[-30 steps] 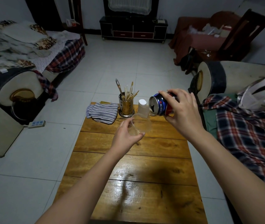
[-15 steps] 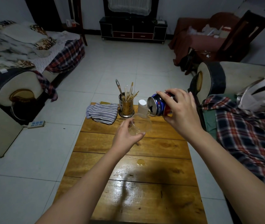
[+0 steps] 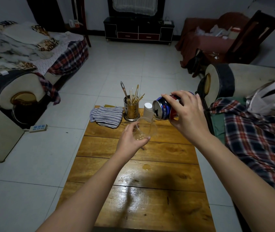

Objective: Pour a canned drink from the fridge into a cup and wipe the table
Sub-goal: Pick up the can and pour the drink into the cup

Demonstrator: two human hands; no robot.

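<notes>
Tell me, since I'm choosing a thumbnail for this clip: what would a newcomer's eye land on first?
First the blue and red can, tipped on its side in the right hand above the clear cup that the left hand holds over the wooden table. Next, a small puddle on the planks nearer the camera. Behind, a striped cloth lies beside a brass holder of chopsticks.

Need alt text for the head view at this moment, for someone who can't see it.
Over a wooden table, the right hand tips a can toward a clear cup held by the left hand. A small puddle lies on the table; a striped cloth and a utensil holder sit at its far end.
</notes>
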